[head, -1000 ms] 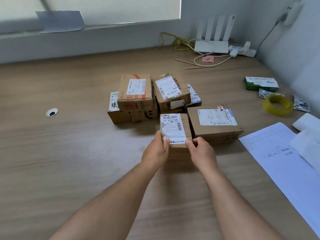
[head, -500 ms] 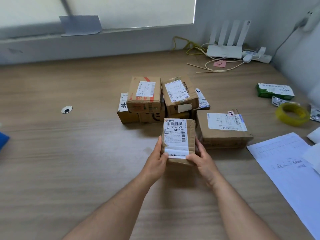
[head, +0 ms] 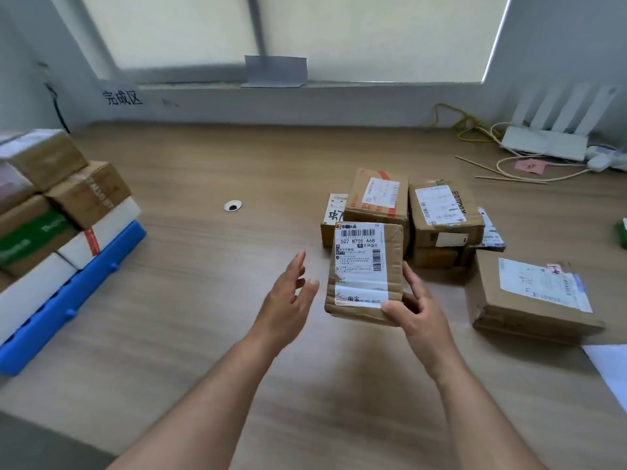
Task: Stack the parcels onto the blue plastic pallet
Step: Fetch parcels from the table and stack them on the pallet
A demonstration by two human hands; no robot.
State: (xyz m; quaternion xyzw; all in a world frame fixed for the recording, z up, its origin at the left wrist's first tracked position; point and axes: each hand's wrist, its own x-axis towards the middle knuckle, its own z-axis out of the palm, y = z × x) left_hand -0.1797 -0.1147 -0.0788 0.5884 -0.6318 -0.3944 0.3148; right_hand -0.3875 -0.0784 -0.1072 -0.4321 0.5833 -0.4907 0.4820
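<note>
Bright, soft daylight comes through the blind (head: pixel 339 32) at the far side; even, no hard glare. Table (head: pixel 203 334) shows a pale sheen far, and the near-left corner is dim. Shadows are soft and short: under the held parcel (head: pixel 364 266) and along the near side of the parcel cluster (head: pixel 441 215). Label on the held parcel is sharp, large print readable. Left edge smeared: stack on the blue pallet (head: pixel 68 307) is blurred. Wide-angle bend: sill (head: pixel 339 93) bows, walls lean. Router (head: pixel 543 144) far right is soft, slightly washed.

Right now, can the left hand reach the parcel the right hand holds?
Probably yes: the left hand hangs open beside the parcel in the right hand, with nothing between them.
</note>
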